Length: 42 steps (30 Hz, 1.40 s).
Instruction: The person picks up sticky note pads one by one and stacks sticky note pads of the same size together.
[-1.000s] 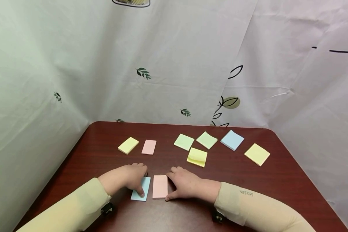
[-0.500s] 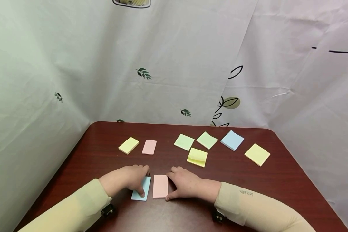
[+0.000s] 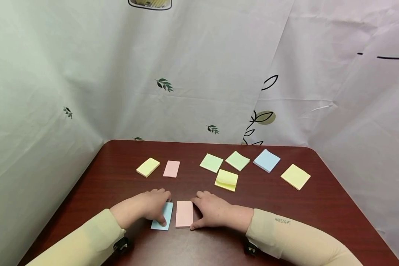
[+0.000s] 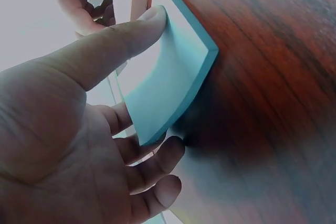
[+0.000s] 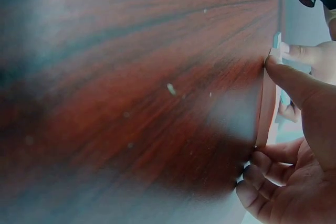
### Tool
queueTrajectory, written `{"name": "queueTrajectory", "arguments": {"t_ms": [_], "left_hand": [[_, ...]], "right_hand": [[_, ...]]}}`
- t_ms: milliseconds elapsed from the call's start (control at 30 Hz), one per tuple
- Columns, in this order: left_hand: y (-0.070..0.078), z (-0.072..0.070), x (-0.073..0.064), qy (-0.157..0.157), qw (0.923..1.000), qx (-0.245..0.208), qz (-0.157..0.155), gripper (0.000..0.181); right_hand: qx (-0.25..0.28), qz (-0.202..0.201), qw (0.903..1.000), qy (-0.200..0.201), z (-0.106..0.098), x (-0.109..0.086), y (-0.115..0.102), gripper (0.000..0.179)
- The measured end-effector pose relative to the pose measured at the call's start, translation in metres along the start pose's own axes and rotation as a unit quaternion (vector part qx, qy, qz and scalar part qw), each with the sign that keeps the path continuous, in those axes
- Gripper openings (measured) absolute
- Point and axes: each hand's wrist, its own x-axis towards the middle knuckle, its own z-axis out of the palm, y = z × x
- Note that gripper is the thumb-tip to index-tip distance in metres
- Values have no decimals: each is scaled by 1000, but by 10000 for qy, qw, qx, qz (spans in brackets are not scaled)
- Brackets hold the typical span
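My left hand (image 3: 153,205) grips a blue sticky note pad (image 3: 167,214), thumb on top and fingers at its far and left side. In the left wrist view the blue pad (image 4: 178,72) looks bent, with its outer edge off the table. Just right of it lies a pink sticky note pad (image 3: 184,214), a narrow gap between the two. My right hand (image 3: 212,210) holds this pink pad at its right side, thumb at the near corner and fingertips at the far one. The right wrist view shows the pink pad (image 5: 268,100) edge-on between thumb and index finger.
Farther back on the brown table (image 3: 193,147) lie a yellow pad (image 3: 148,167) and a small pink pad (image 3: 171,169). To the right are two green pads (image 3: 211,163), a yellow pad with a lifted sheet (image 3: 226,180), a blue pad (image 3: 266,160) and another yellow pad (image 3: 295,177).
Almost nothing differs. Both hands keep their places on the blue and pink pads; the left forearm has shifted very slightly.
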Motion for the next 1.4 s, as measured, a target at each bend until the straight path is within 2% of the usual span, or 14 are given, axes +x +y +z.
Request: {"name": "queueTrajectory", "arguments": {"t_ms": [300, 433, 667, 833, 933, 1000, 1167, 1300, 1400], "left_hand": [[-4, 5, -3, 103, 9995, -279, 62, 55], [-10, 8, -3, 244, 9975, -645, 149, 49], [-19, 6, -2, 466, 9903, -1305, 87, 28], [-27, 5, -1, 561, 9812, -1838, 165, 20], [-34, 4, -1, 499, 9735, -2208, 325, 17], [-39, 3, -1, 352, 9652, -2563, 383, 14], [-51, -1, -1, 37, 9372, -3481, 208, 12], [-54, -1, 2, -13, 9214, -3885, 119, 15], [-52, -1, 4, -20, 9131, -4073, 177, 18]], "right_hand": [[-8, -7, 10000, 7, 0, 1, 2, 77], [1, -5, 10000, 18, -1, 1, 1, 77], [5, -19, 10000, 12, -2, 0, 1, 77], [10, 5, 10000, -15, -1, -1, 1, 77], [-19, 13, 10000, -4, 0, -1, 1, 77], [-32, 14, 10000, 11, 0, -1, 1, 77], [-35, 14, 10000, 51, 1, 0, 1, 78], [-28, 2, 10000, 49, 1, 0, 0, 77], [-33, 10, 10000, 39, 1, 0, 0, 77]]}}
